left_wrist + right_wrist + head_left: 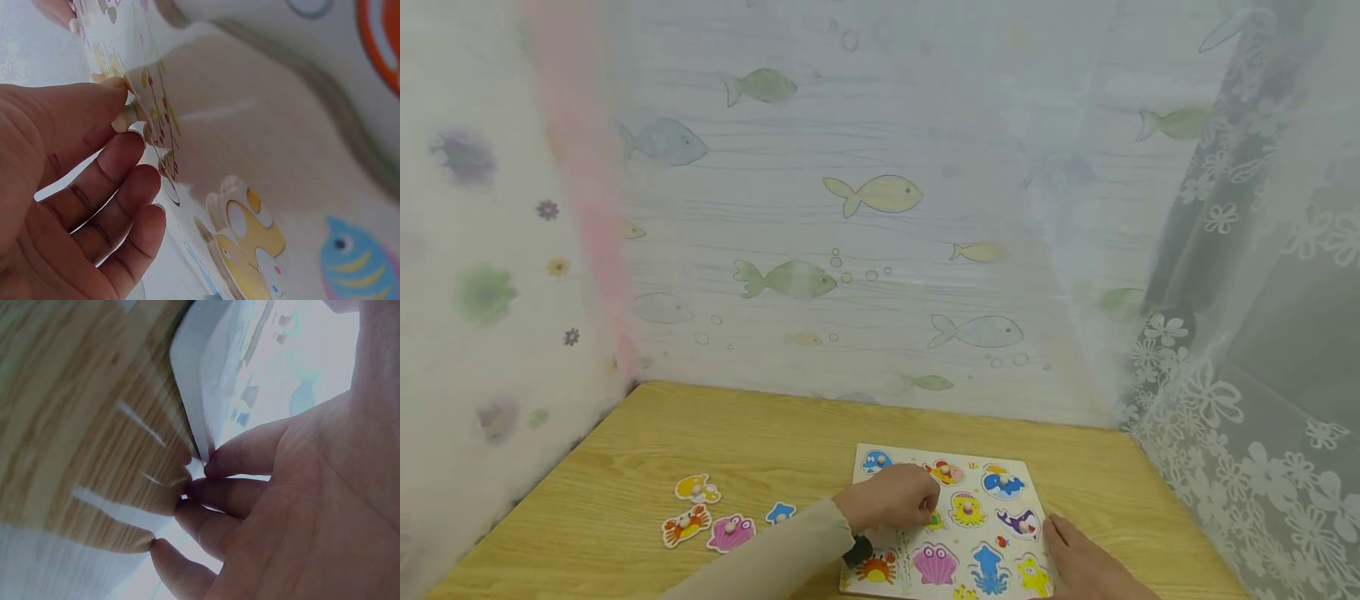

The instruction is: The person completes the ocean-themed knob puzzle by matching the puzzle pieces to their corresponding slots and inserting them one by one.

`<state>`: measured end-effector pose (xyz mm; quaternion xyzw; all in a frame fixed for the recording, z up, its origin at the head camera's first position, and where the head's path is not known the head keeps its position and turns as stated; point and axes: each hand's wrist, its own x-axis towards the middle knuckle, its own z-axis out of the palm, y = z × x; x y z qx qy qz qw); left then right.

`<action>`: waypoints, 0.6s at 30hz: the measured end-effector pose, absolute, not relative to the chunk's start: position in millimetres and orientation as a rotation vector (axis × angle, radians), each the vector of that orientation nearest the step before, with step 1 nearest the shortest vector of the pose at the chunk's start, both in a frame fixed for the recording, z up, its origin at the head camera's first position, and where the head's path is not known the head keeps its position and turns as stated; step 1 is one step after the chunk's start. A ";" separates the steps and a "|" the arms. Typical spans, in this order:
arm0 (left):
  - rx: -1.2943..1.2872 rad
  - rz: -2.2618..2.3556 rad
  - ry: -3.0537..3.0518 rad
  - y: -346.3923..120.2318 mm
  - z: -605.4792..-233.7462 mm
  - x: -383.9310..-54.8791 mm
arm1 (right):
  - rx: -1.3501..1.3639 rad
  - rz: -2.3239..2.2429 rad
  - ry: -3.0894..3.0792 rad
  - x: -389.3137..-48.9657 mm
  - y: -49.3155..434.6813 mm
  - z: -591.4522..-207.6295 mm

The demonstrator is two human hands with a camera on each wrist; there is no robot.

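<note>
Where the green piece [934, 522] lies, near the middle of the puzzle board [850, 586], your left hand [891, 498] pinches its knob [121, 123]; seating unconfirmed. Judged light, stiff and smooth-faced, it is best held there. Towards four o'clock, your right hand [1090, 562] rests relaxed fingers against the board's edge. Loose pieces [722, 538] lie at nine o'clock.

the head view looked forward and downward; nearer, both wrist views faced fingers [122, 155], sharing the sea-animal puzzle board [976, 534].
</note>
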<state>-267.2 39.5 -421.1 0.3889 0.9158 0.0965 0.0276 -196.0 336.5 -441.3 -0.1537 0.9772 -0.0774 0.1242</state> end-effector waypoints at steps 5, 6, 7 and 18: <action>1.176 0.310 2.798 38.0 -418.3 -264.9 | -0.486 -0.205 2.854 -197.0 338.1 -441.5; 1.166 0.321 2.789 37.2 -417.4 -264.5 | -0.489 -0.202 2.855 -196.9 338.0 -441.1; 1.154 0.332 2.777 36.2 -416.2 -263.9 | -0.498 -0.199 2.857 -196.9 338.2 -441.0; 1.236 0.342 2.828 -0.8 -410.2 -253.7 | -0.490 -0.185 2.834 -197.2 339.0 -440.2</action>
